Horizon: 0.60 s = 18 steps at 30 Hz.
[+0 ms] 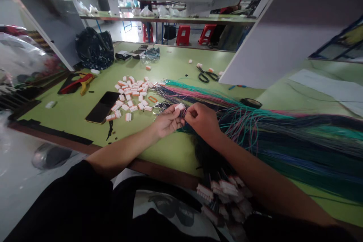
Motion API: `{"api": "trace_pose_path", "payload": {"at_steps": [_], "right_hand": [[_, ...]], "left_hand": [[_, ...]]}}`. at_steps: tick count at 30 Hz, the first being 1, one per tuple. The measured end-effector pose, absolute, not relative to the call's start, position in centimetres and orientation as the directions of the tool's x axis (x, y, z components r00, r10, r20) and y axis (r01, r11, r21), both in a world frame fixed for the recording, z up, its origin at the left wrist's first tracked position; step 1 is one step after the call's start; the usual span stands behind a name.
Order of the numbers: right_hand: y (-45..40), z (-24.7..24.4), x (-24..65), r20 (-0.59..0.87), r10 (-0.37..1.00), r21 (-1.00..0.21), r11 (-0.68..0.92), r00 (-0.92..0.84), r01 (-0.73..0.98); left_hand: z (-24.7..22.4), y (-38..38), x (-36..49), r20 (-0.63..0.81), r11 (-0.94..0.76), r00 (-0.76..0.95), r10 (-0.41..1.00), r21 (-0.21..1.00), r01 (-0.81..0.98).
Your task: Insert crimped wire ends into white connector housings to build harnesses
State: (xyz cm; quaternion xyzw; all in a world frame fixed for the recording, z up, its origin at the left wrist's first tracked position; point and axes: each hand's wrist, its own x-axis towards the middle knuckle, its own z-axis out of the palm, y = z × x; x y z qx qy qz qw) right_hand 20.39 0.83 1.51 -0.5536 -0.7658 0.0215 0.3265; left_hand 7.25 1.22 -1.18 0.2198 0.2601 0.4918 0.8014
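Apparently you're wiring a connector (179, 106), clamped in your left hand's (167, 123) fingers; your right hand's (202, 119) are pinched together beside it, their hold unclear. Steady alignment seems called for. Beyond, loose connectors (136, 93) cover the surface (172, 72).

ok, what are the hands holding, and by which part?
Left hand: a connector, by its near side, as far as shows. Right hand: pinched beside it; can't tell what it grips, if anything.
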Motion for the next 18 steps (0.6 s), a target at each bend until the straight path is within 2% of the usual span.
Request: {"api": "trace_pose_path", "payload": {"at_steps": [4, 11, 18], "right_hand": [[0.95, 1.16, 20.34, 0.488, 0.862, -0.452, 0.385, -0.138, 0.804], [0.76, 1.06, 20.5, 0.388, 0.92, -0.699, 0.332, -0.053, 0.633], [0.57, 1.02, 20.25, 0.405, 0.914, -0.696, 0.31, -0.003, 0.648]], "left_hand": [[-1.37, 1.08, 7.32, -0.189, 0.38, 0.341, 0.921, 0.628, -0.679], [-1.29, 1.23, 7.18, -0.136, 0.315, 0.316, 0.939, 0.707, -0.633], [-1.25, 0.93, 7.29, -0.117, 0.278, 0.291, 0.95, 0.745, -0.606]]}}
